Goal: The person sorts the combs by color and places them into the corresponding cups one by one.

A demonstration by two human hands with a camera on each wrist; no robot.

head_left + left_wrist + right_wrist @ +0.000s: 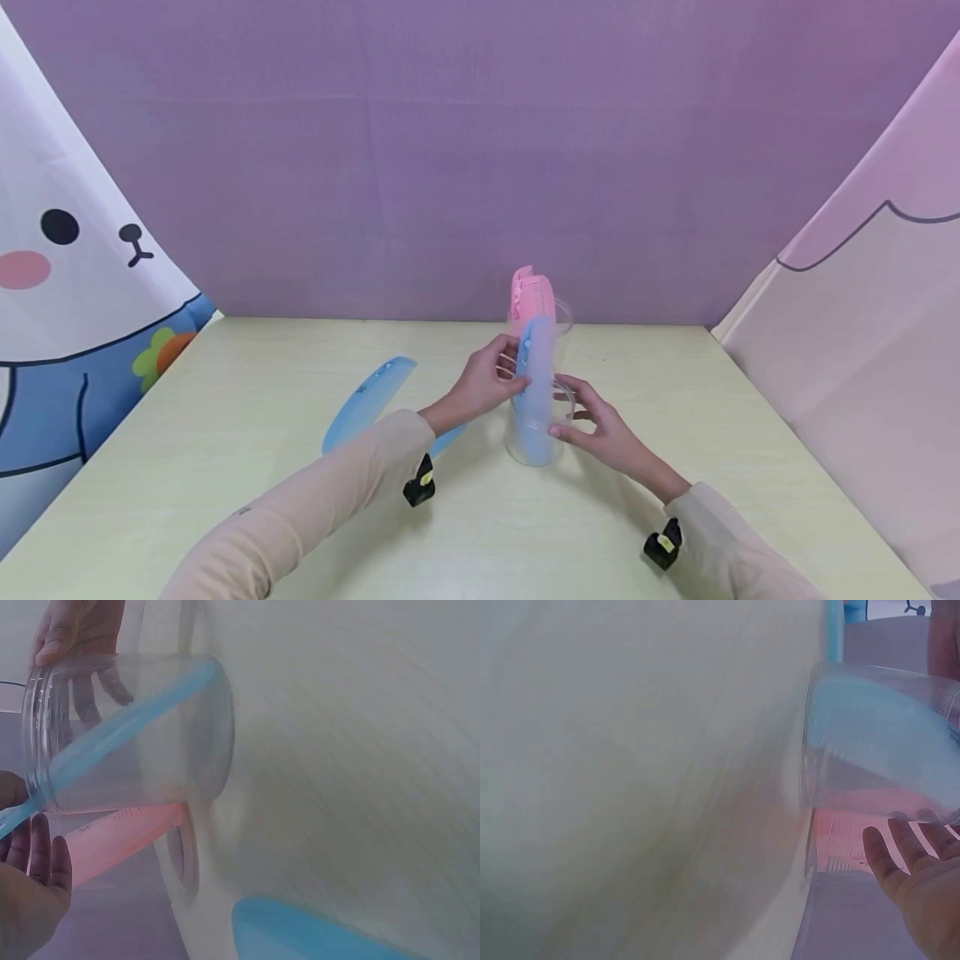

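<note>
A translucent blue comb (538,367) slants down inside a clear round jar (202,750) that stands on the table. Its upper end rises above the rim, where my left hand (480,379) pinches it between thumb and fingers. My right hand (606,429) grips the jar at its upper right side, thumb in front and fingers round the back. Just behind is a second clear jar (565,315), partly hidden, with pink combs (534,293) sticking up out of it.
To the left, a blue comb (367,404) lies on the pale wooden table (600,533). Another blue piece (448,439) shows partly from under my left forearm. A purple cloth (420,167) hangs behind the table, with printed cloths at both sides.
</note>
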